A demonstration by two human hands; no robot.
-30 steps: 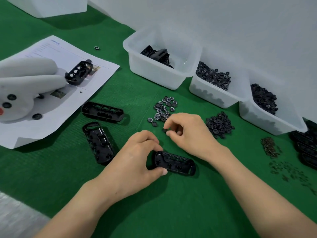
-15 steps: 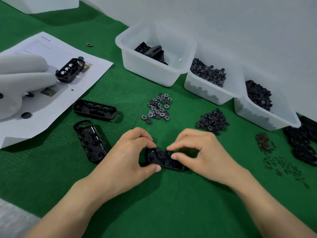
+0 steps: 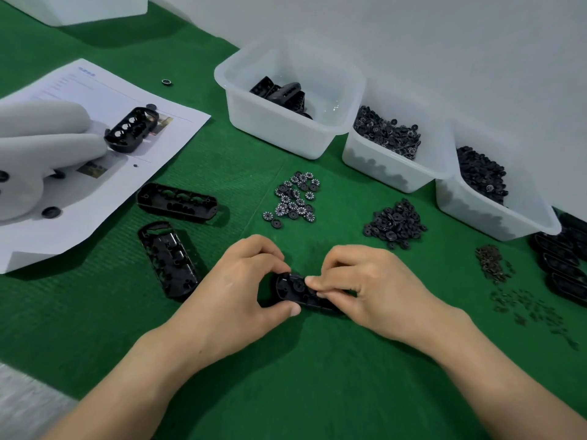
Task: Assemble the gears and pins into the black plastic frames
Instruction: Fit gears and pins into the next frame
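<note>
Head view: far left of the frame [image 3: 291, 289] being worked on, a white plush toy [image 3: 28, 160] lies on a sheet of paper [image 3: 95, 198]. Two spare frames [image 3: 177, 203] rest nearer, also to its left. At the centre of the green surface [image 3: 286, 376], the left hand [image 3: 235, 287] grips the frame's left end between thumb and curled fingers. The right hand [image 3: 374, 287] pinches its middle with bent fingertips. A heap of gears [image 3: 295, 198] sits just beyond it, and pins [image 3: 491, 262] lie scattered well to its right.
</note>
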